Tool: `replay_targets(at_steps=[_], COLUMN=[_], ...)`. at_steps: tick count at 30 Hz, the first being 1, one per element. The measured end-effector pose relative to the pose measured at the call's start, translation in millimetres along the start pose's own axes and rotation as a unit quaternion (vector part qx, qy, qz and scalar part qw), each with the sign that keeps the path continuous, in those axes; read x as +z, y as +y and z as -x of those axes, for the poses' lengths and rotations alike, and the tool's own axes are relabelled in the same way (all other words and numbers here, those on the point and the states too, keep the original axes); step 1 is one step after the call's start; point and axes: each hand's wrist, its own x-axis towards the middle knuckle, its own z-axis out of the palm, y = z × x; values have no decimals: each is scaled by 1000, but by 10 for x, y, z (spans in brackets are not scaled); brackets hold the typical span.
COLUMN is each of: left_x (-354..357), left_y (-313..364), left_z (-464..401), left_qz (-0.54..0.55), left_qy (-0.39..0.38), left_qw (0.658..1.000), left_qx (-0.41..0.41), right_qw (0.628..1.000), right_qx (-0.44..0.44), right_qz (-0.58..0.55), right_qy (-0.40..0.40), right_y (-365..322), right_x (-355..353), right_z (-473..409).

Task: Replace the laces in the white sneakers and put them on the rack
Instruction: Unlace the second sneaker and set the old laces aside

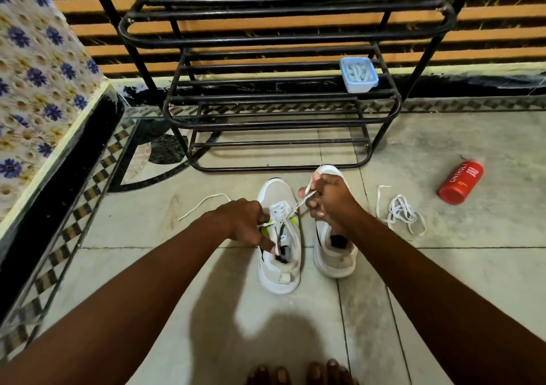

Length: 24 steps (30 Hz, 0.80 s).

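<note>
Down on a tiled floor (487,266), seen from above, two white sneakers stand side by side before a black metal rack (280,95), toes toward it. At the far left a flowered cloth (35,74) covers a raised ledge. A loose end of lace (204,203) trails left across the floor. The left hand (245,222) rests on the left sneaker (279,237), its fingers curled and pinching the lace at the eyelets. The right hand (328,198) hovers over the right sneaker (335,248), fingers curled round the other end of the lace, pulled taut; the right sneaker looks unlaced, though the hand hides much of it. A small blue tub (358,74) sits on a rack shelf near its right edge. Right of the sneakers lies a tangled spare lace (401,210), then a red bottle (461,182) on its side.
</note>
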Motion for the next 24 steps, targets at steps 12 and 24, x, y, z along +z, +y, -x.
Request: replay_targets(at_steps=[12,24], left_x=[-43,2], left_y=[43,-2], left_z=[37,23], left_qz=[0,31], left_qy=[-1,-5], left_qw=[1000,1000], left_qx=[7,2], right_qw=[615,704], right_qx=[-314,-469], right_qz=[691,507], right_qy=[-213,166], right_y=[-4,-391], right_x=[-21,-276], right_z=[44,84])
